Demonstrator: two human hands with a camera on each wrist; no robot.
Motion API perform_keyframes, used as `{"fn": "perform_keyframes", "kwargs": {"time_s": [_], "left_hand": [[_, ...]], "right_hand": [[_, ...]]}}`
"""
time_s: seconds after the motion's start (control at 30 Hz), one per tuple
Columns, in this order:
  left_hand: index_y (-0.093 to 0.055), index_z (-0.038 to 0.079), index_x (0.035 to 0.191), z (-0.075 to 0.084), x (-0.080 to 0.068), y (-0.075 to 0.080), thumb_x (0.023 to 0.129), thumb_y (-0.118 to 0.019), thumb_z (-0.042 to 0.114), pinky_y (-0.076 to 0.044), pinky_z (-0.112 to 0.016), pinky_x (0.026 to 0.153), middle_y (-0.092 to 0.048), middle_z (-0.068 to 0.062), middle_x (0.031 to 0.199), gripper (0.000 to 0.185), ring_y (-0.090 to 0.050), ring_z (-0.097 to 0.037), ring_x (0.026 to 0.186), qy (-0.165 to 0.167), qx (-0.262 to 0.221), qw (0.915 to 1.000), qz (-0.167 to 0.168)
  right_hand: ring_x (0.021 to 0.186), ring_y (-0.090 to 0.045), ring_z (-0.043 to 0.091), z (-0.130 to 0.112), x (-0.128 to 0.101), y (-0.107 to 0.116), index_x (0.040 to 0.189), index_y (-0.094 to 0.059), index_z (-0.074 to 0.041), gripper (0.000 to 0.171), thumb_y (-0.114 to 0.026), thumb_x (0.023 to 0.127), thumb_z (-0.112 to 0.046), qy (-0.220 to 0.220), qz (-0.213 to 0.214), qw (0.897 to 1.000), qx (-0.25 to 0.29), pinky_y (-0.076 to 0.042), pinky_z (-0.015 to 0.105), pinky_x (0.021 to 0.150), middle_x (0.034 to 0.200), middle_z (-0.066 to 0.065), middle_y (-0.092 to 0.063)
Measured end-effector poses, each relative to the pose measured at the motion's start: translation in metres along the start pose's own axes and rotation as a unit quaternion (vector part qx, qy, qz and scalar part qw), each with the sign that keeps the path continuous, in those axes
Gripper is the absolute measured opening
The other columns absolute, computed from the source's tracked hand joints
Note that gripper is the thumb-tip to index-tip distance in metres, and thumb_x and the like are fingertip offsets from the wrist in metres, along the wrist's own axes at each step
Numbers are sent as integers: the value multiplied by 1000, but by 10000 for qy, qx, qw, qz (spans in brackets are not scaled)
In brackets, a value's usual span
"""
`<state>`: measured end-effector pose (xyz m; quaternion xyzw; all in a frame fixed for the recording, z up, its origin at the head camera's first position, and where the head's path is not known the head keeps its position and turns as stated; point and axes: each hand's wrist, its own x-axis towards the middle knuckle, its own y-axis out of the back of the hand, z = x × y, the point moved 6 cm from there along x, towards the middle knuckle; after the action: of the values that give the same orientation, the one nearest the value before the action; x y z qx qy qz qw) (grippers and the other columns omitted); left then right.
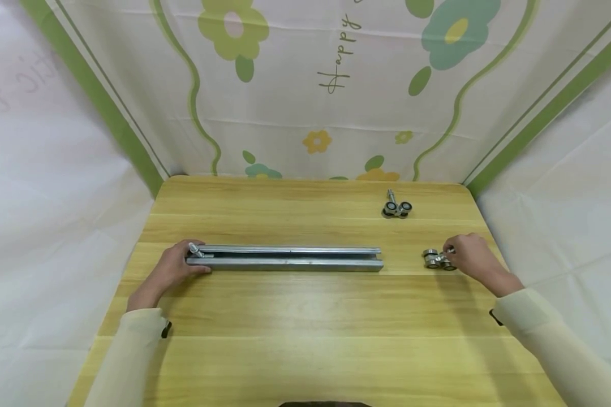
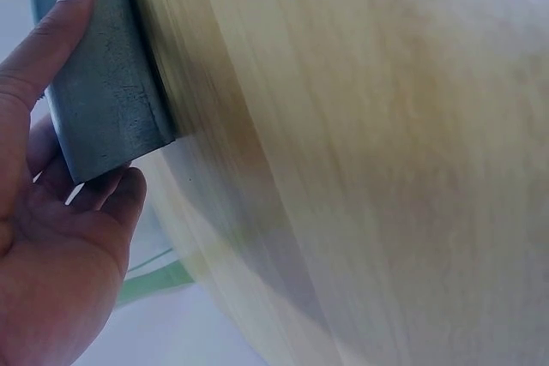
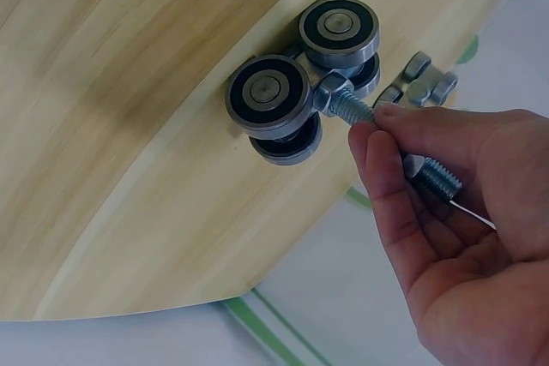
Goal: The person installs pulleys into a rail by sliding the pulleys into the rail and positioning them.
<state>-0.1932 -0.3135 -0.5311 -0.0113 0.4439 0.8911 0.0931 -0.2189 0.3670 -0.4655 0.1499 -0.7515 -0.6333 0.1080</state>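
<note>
A long grey metal rail (image 1: 285, 258) lies across the middle of the wooden table (image 1: 305, 339). My left hand (image 1: 175, 268) grips its left end (image 2: 107, 83), thumb along one side and fingers under the other. A bolt sticks up from the rail's left end (image 1: 194, 249). My right hand (image 1: 468, 254) pinches the threaded bolt (image 3: 377, 122) of a roller trolley (image 3: 300, 83) with several black-rimmed wheels, which lies on the table (image 1: 435, 259) right of the rail. A second roller trolley (image 1: 396, 207) lies farther back, also seen in the right wrist view (image 3: 418, 85).
The table's right edge (image 1: 494, 237) runs close beside my right hand. A flowered cloth backdrop (image 1: 305, 85) hangs behind the table and white cloth walls stand at both sides.
</note>
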Motion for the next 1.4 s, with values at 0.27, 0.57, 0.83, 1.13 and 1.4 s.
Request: {"fn": "perform_keyframes", "kwargs": {"time_s": [0.27,0.57,0.83,1.13,1.4], "left_hand": [[-61,-6,138,1,-1,2,81,-95,22,-47,-67,103,-63,-34,134,73,-60,-53,121,-2,-29,10000,47],[-61,-7,139,-3,-1,-3,82,-94,23,-48,-67,104,-64,-33,132,73,-60,-52,121,34,-48,10000,-46],[-61,-7,138,-2,-1,-1,81,-94,21,-48,-66,103,-64,-33,131,72,-61,-51,119,26,-64,10000,-26],[-63,-6,137,-2,0,0,80,-95,22,-48,-66,102,-65,-32,130,70,-62,-50,119,-49,3,10000,-17],[-63,-6,137,1,0,1,81,-95,24,-50,-64,99,-66,-32,129,71,-63,-48,116,-60,-15,10000,5]], "right_hand": [[67,-68,23,-14,3,-4,91,-80,1,6,-74,89,1,89,-23,10000,-33,-58,49,63,85,15,-78],[68,-69,21,-26,5,-5,93,-80,2,7,-74,89,4,288,-37,9995,85,-60,47,64,88,17,-78],[69,-70,21,-39,7,-9,91,-80,1,9,-73,88,5,420,16,9990,142,-61,47,66,86,14,-78],[68,-71,20,-55,12,-12,93,-80,2,9,-73,88,6,517,-31,9985,166,-62,45,66,87,15,-79],[68,-70,17,-67,17,-14,94,-81,1,8,-75,88,5,582,-15,9981,219,-61,43,64,88,14,-79]]}}
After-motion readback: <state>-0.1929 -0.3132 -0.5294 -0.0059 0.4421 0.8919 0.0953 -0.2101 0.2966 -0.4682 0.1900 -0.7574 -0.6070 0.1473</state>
